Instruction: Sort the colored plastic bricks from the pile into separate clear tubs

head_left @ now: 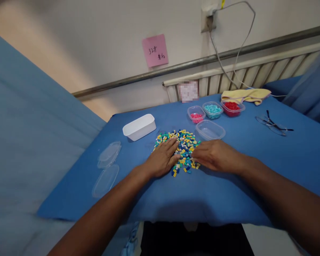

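A heap of small mixed-colour bricks (185, 142) in yellow, blue, teal and white lies on the blue-covered table (229, 185). My left hand (162, 158) rests flat on the heap's left side, fingers stretched out. My right hand (214, 156) lies at the heap's right edge with fingers together, their tips touching the bricks; whether they pinch one is hidden. Just behind the heap stands an empty clear tub (210, 129).
Behind stand clear tubs of pink (196, 113), light blue (212, 109) and red (232, 107) pieces. A white rectangular box (139, 126) sits left of the heap, two clear lids (108, 165) further left. Glasses (273, 123) and a yellow cloth (246, 95) lie at right.
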Tool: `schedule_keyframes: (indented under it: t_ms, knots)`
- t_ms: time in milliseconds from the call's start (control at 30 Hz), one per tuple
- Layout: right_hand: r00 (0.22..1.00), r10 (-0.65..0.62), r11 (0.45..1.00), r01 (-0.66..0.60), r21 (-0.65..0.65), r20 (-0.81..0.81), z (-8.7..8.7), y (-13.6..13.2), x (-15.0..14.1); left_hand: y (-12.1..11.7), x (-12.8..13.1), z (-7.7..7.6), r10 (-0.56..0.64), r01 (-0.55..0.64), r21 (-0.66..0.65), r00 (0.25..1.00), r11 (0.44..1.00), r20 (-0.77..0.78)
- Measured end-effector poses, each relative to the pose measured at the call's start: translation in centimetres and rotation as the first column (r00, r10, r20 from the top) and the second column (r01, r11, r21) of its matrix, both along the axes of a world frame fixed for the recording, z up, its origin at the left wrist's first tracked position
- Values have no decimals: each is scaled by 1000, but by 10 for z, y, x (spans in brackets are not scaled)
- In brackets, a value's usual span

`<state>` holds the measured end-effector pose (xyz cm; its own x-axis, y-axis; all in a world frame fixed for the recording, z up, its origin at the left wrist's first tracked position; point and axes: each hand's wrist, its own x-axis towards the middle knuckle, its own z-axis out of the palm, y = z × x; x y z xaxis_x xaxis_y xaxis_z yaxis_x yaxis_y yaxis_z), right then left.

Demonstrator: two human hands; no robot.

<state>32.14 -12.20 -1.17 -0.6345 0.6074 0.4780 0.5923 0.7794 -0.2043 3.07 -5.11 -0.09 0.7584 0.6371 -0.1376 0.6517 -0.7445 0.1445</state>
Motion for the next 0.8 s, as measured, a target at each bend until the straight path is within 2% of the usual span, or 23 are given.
schedule_keyframes:
  t_ms: [67, 133, 200, 267, 367, 533, 667, 800]
  knots:
    - [994, -83, 991, 90, 96, -73, 2, 3, 9, 6, 4, -3, 31, -31, 14, 1000, 999, 3]
    - [961, -211, 956, 241, 169, -180, 2, 8, 21, 12, 10, -6, 48, -48, 32, 999, 998, 3]
    - [896, -351, 896, 406, 179, -273, -1, 15, 37, 17, 17, -9, 76, -76, 42, 997, 996, -2]
    - [849, -439, 860, 492, 134, -294, -9, 23, 51, 21, 22, -11, 104, -104, 46, 995, 994, -1]
    - [831, -481, 859, 511, 40, -281, -26, 35, 65, 24, 22, -13, 116, -116, 44, 993, 992, 12]
    - [817, -507, 853, 521, -27, -272, -47, 44, 69, 20, 3, -13, 148, -149, 23, 988, 989, 32]
    - [800, -532, 842, 536, -67, -277, -46, 43, 69, 14, -8, -8, 199, -200, 3, 978, 980, 59]
    - [752, -581, 807, 583, -96, -312, -39, 40, 70, 3, -20, 14, 329, -341, 26, 922, 940, 203]
